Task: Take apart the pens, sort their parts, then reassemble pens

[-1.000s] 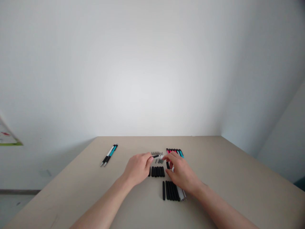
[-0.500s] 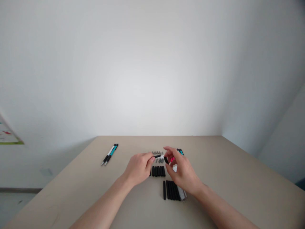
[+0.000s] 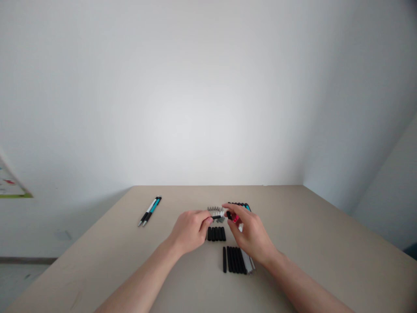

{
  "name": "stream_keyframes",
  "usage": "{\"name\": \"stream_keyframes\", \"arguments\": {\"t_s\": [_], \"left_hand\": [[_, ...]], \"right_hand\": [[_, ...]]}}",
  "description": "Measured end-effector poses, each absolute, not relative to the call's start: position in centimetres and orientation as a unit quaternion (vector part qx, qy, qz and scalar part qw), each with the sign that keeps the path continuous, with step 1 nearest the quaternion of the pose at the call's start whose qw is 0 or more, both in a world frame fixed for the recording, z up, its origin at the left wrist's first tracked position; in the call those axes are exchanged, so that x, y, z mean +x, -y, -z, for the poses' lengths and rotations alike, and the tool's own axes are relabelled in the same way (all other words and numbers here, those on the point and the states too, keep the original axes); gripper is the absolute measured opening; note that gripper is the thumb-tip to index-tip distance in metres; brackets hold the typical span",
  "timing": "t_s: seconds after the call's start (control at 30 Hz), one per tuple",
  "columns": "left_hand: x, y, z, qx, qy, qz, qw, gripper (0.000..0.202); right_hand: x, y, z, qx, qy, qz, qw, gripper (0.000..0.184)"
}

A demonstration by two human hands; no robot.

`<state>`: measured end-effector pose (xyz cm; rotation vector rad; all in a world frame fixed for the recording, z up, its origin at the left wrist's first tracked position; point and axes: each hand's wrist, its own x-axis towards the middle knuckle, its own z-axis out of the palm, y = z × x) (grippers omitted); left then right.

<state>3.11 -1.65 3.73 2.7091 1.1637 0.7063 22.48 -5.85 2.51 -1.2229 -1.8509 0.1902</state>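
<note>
My left hand (image 3: 189, 230) is closed, pinching a thin pen part (image 3: 216, 216) with a black end that points right. My right hand (image 3: 250, 234) pinches a red and black pen barrel (image 3: 233, 216) just right of it; the two pieces nearly meet tip to tip above the table. Under the hands lie a row of short black grips (image 3: 216, 233), a small pile of grey springs and tips (image 3: 215, 209), a row of coloured pen barrels (image 3: 240, 204) and, nearer to me, a row of long black and white parts (image 3: 237, 260).
Two finished pens (image 3: 150, 211), white and teal with black ends, lie side by side on the beige table (image 3: 325, 243) at the far left. A white wall rises behind the table. A paper with colours hangs at the left edge (image 3: 8, 184).
My right hand lifted a red and black barrel out of the row of coloured barrels and brought it left toward the part in my left hand. My left hand stayed almost still.
</note>
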Motion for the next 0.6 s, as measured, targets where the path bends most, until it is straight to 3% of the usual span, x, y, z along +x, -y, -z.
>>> {"name": "stream_keyframes", "arguments": {"t_s": [0.1,0.23,0.6], "left_hand": [[3.11,1.68,-3.83,0.892,-0.388,-0.225,0.055,0.026],[3.1,1.74,-3.9,0.893,-0.39,-0.22,0.055,0.026],[3.04,1.7,-3.67,0.907,-0.353,-0.222,0.057,0.027]], "right_hand": [[22.5,5.81,-2.79,-0.485,0.72,-0.095,0.487,0.022],[22.32,5.83,-2.89,-0.468,0.701,-0.136,0.52,0.018],[22.3,5.71,-2.96,-0.533,0.694,-0.106,0.472,0.017]]}}
